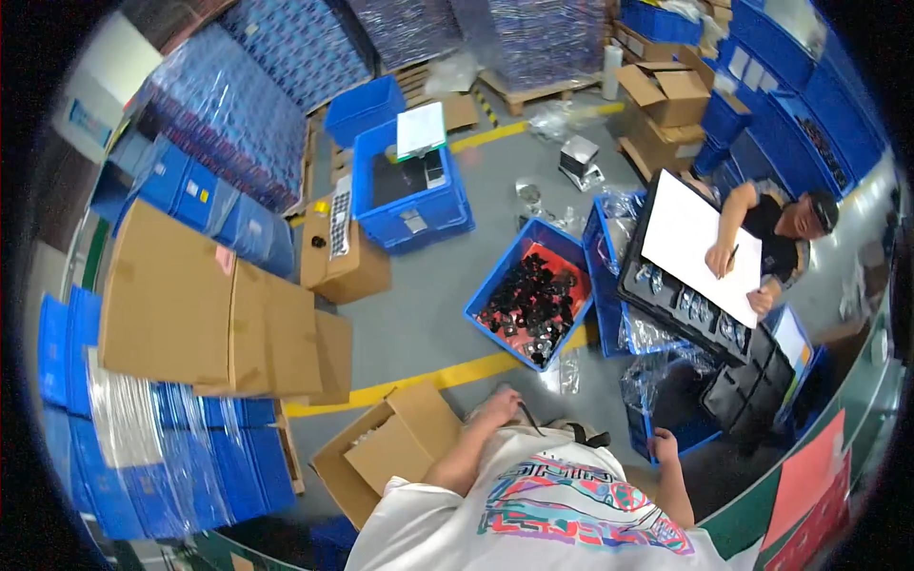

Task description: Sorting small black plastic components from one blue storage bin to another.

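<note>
From up here I see my left hand (497,407) low in the middle of the frame, fingers curled around something thin and dark, perhaps a pen or a cord; I cannot tell which. It hangs just above the open flap of a cardboard box (388,455) at the lower centre, beside the yellow floor line (447,376). My right hand (664,445) sits to the lower right, loosely curled at the edge of a blue crate (640,428) that holds clear plastic bags; whether that grip has anything in it I cannot make out.

Just above my hands, at centre frame, a blue bin of small black parts (533,300) stands on the grey floor. I judge that this is the stock being worked from, with the cardboard box as the place things go, so the step in hand looks like sorting or packing, and my hands are between picks. A next move would call for reaching forward over the yellow line to the bin, with the left hand freed first if that thin object is in the way.

At the right, another person (785,228) writes on a white sheet (700,243) laid over black trays (685,309). Their hands are well apart from mine.
</note>
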A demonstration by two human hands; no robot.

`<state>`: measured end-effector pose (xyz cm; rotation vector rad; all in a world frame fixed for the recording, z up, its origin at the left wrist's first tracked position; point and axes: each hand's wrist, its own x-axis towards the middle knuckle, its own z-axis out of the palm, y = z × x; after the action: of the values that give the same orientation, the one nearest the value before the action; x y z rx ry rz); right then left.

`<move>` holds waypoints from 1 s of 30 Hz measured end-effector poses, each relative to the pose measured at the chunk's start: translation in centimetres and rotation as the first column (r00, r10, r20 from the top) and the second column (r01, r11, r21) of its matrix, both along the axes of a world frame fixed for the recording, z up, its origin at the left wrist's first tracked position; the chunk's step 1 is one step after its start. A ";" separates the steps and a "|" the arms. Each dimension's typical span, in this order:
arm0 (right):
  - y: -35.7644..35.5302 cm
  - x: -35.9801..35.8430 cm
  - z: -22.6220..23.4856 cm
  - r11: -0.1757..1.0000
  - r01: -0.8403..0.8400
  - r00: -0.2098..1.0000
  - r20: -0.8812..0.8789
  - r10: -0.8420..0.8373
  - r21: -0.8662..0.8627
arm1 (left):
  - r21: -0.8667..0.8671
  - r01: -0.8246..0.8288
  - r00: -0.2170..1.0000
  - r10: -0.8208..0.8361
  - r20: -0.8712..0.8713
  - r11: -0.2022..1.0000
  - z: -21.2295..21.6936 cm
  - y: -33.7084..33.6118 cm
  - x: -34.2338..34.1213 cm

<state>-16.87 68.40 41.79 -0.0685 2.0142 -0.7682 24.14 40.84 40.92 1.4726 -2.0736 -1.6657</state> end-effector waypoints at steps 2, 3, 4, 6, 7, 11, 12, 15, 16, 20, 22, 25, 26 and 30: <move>-2.4 0.7 -0.6 0.987 -0.019 0.997 -0.073 0.008 -0.158 | 0.033 -0.091 0.974 0.082 0.212 0.995 2.5 -0.4 2.5; -4.7 1.9 0.5 0.983 -0.069 0.994 -0.091 0.054 -0.172 | 0.075 -0.141 0.953 0.114 0.281 0.987 -0.4 0.2 5.0; -6.7 3.3 1.8 0.978 -0.103 0.990 -0.118 0.083 -0.179 | 0.119 -0.174 0.932 0.124 0.342 0.978 -3.6 0.8 6.9; -8.2 6.6 3.2 0.963 -0.202 0.977 -0.108 0.185 -0.176 | 0.015 -0.104 0.917 0.090 0.389 0.994 -5.6 1.0 9.3; -10.9 9.6 6.6 0.929 -0.361 0.920 -0.192 0.340 -0.081 | 0.020 -0.083 0.920 0.069 0.385 0.996 -7.7 1.3 11.1; -13.1 13.7 9.2 0.598 -0.787 0.575 -0.169 0.800 0.152 | 0.190 -0.141 0.951 0.080 0.297 0.972 -5.2 0.0 10.6; -13.3 14.4 9.4 0.651 -0.739 0.619 -0.206 0.758 0.175 | 0.151 -0.148 0.953 0.100 0.287 0.977 -4.7 0.2 10.1; -12.8 15.0 8.0 0.723 -0.669 0.682 -0.245 0.689 0.171 | 0.250 -0.144 0.984 0.166 -0.069 0.957 -8.0 0.4 12.0; -12.5 14.9 8.0 0.732 -0.659 0.670 -0.308 0.676 0.173 | 0.189 -0.106 0.992 0.116 -0.041 0.976 -9.8 0.7 12.3; -9.5 10.5 8.5 0.808 -0.534 0.793 -0.184 0.580 0.248 | 0.204 -0.063 0.996 0.048 0.077 0.977 -8.2 0.5 7.0; -8.3 9.8 8.1 0.820 -0.514 0.770 -0.286 0.570 0.252 | 0.259 -0.063 0.997 0.048 0.066 0.964 -7.9 -0.5 6.1; -6.7 9.5 6.7 0.871 -0.433 0.827 -0.281 0.487 0.234 | 0.201 0.004 0.983 -0.040 0.179 0.980 -7.7 -2.6 5.2; -6.1 9.1 6.0 0.878 -0.410 0.835 -0.286 0.470 0.246 | 0.172 0.016 0.985 -0.045 0.168 0.985 -7.7 -3.1 4.8; -4.6 8.9 3.9 0.869 -0.383 0.879 -0.164 0.447 0.314 | 0.180 0.021 0.992 -0.043 0.117 0.983 -5.2 -3.2 2.6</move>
<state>-8.01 63.79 45.65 -0.4396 2.2007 -0.2058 26.71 37.68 35.69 1.6396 -2.0638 -1.8623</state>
